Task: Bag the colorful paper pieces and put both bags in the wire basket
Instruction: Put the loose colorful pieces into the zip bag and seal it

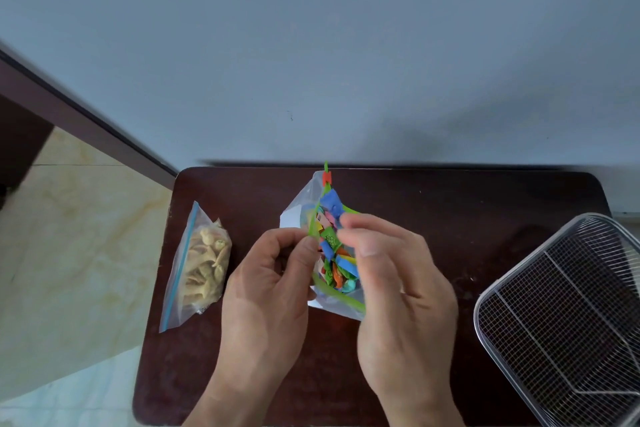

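A clear zip bag (303, 204) with a green zip strip and a red slider stands open at the middle of the dark table, full of colorful paper pieces (334, 253). My left hand (266, 291) pinches the bag's left green edge. My right hand (398, 284) grips the right edge, with fingertips at the opening near a blue piece. A second clear bag (199, 267) with a blue zip strip lies on the table's left side, holding pale beige pieces. The wire basket (568, 315) sits tilted at the table's right edge, with nothing in it.
The dark wooden table (450, 218) stands against a pale blue-grey wall. Tiled floor (79, 239) shows to the left, past a dark baseboard. The basket overhangs the table's right side.
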